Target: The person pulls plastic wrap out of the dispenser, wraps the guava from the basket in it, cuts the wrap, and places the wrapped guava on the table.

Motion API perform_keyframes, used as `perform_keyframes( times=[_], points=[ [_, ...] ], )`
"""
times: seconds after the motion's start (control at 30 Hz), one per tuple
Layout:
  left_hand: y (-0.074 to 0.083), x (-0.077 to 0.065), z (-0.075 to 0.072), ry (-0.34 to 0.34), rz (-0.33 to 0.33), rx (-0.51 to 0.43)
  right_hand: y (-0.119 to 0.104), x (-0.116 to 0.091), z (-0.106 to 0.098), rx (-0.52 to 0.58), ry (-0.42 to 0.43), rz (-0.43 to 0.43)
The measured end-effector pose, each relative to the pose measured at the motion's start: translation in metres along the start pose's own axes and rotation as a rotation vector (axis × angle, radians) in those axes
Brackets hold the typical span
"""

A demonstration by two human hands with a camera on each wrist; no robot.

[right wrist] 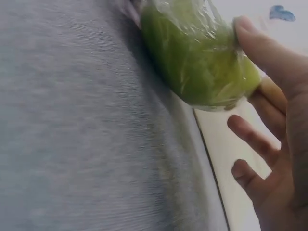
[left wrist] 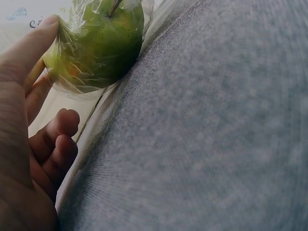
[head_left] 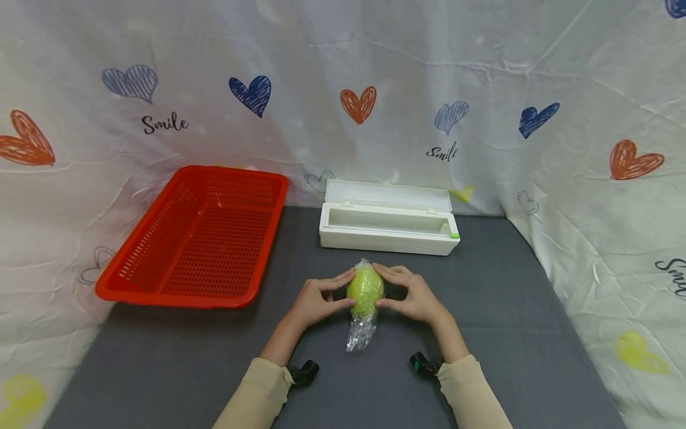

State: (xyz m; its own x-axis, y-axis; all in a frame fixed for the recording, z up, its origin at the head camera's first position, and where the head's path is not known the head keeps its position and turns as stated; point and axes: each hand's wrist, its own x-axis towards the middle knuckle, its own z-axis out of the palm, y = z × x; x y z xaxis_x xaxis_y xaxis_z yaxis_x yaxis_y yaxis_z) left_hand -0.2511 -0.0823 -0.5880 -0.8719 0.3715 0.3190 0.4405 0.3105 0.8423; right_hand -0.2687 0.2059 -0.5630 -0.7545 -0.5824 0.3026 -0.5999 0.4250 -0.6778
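Observation:
A yellow-green fruit (head_left: 365,289) wrapped in clear plastic film lies on the grey table in the head view; its exact kind is unclear. Loose film (head_left: 361,333) trails off its near end. My left hand (head_left: 320,301) holds the fruit's left side between thumb and fingertips. From the opposite side, my right hand (head_left: 411,296) pinches it the same way. A brown stem shows through the film on the fruit (left wrist: 108,48) in the left wrist view. Wrinkled film also covers the fruit (right wrist: 192,57) in the right wrist view.
Behind the hands stands a long white box (head_left: 386,243), its lid raised and a small green piece at its right end. A red perforated basket (head_left: 252,298) sits at the left. Beyond the table hangs a white cloth (head_left: 305,77) printed with hearts.

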Motion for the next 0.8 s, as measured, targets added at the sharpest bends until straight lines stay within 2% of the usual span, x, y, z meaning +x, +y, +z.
perform_keyframes(
  times=[0.17,0.37,0.53,0.8],
  points=[
    [0.001,0.004,-0.006,-0.01,0.012,0.024,-0.004,-0.001,0.005,-0.049,0.103,-0.045],
    [0.002,-0.006,-0.011,0.007,0.0,0.039,-0.011,-0.005,0.019,-0.055,0.171,-0.066],
    [0.003,-0.009,-0.006,0.012,-0.015,0.039,-0.013,-0.012,0.022,-0.059,0.21,-0.021],
    [0.012,-0.003,0.006,0.023,-0.036,0.001,-0.012,-0.02,0.015,-0.037,0.223,0.028]
  ],
)
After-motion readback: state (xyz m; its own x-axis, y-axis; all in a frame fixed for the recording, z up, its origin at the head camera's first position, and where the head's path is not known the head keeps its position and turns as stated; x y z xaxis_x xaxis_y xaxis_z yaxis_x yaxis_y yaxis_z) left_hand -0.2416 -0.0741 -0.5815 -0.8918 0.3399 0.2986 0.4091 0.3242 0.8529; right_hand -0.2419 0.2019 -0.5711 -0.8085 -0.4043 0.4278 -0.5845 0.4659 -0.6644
